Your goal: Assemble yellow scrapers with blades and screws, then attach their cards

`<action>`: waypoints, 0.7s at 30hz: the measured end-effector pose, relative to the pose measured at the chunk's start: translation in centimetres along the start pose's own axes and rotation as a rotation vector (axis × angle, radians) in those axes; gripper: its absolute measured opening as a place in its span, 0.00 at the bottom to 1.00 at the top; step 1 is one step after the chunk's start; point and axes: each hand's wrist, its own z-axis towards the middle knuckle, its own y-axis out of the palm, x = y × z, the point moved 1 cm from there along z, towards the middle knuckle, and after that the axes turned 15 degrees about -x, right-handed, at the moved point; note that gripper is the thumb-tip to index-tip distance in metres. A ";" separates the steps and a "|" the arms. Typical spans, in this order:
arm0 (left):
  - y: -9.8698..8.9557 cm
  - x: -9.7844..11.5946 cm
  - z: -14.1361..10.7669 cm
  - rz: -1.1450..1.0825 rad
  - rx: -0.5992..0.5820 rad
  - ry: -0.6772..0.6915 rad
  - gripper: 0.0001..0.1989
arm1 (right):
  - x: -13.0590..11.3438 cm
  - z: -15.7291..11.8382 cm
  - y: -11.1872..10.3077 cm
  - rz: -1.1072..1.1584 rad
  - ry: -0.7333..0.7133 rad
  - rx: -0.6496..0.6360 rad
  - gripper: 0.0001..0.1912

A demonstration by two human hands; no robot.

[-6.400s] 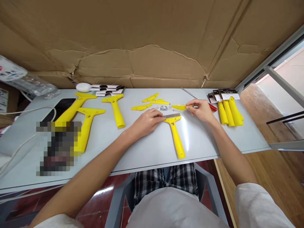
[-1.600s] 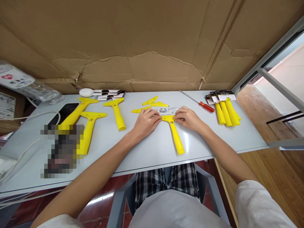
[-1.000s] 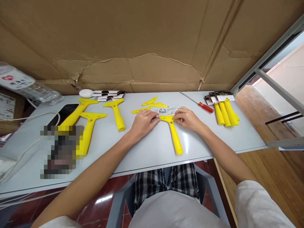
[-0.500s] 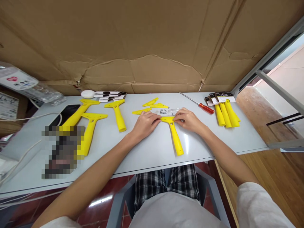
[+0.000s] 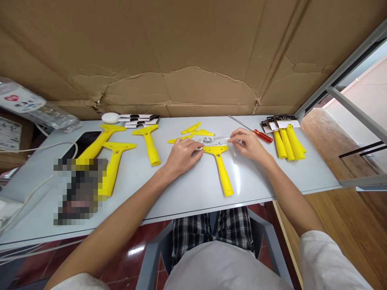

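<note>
A small clear plastic bag (image 5: 215, 140) with small dark pieces inside lies stretched between my hands. My left hand (image 5: 184, 156) is closed at the bag's left end, its fingertips over the edge. At the right end, my right hand (image 5: 250, 146) pinches the plastic between thumb and fingers. Just below the bag, a yellow scraper handle (image 5: 223, 171) lies flat, its wide head toward the bag; my left fingertips are close to its left corner. Beyond my left hand are several thin yellow blade covers (image 5: 203, 132). What exactly the dark pieces are is too small to tell.
More yellow scraper handles (image 5: 150, 147) lie at left, near folded white cards (image 5: 140, 120) and a blurred patch. A red screwdriver (image 5: 262, 136) and carded yellow handles (image 5: 287, 143) lie at right. A plastic bottle (image 5: 39, 106) and a white cable (image 5: 36, 191) are far left; cardboard (image 5: 181, 52) stands behind.
My right hand has moved off the yellow scraper head, up and to the right, onto the bag's end. My left hand has shifted slightly; the scraper handle lies nearly where it was.
</note>
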 end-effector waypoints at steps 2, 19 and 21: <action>-0.5 0.0 -0.1 0.004 0.009 -0.003 0.11 | 0.7 -0.2 -0.8 -0.027 0.044 0.044 0.16; 0.3 4.3 -7.7 0.113 -0.026 -0.064 0.18 | -3.3 -7.8 3.0 -0.247 0.367 -0.157 0.30; 1.4 4.9 -8.4 0.096 -0.017 -0.080 0.18 | -3.9 -8.6 4.3 -0.251 0.392 -0.180 0.35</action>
